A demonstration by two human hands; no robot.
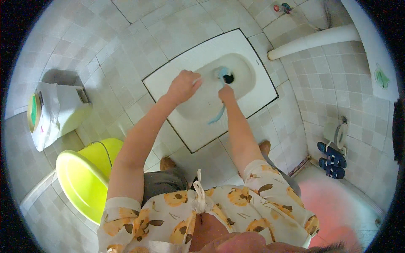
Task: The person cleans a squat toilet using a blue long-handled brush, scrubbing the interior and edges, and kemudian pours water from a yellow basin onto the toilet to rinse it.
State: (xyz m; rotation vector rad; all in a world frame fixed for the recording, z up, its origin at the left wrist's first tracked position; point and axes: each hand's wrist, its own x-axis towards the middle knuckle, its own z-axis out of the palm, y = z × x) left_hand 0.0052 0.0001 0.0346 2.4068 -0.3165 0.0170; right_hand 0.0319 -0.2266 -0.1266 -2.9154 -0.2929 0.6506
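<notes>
A white squat toilet pan (180, 126) is set into the tiled floor before me. My right hand (226, 94) is closed around the handle of a light-blue toilet brush (217, 118). The brush head lies in the bowl, right beside the dark drain hole (228, 78). Over the left part of the bowl is my left hand (185, 86), its fingers curled. Something small and whitish shows at those fingertips, too blurred to tell whether it is held.
To the left stand a lime-green bucket (82, 177) and a bin lined with a white bag (57, 110). A white pipe (313, 41) and a red-handled valve (281, 8) are at the upper right. Dark-blue slippers (331, 160) hang on the right wall.
</notes>
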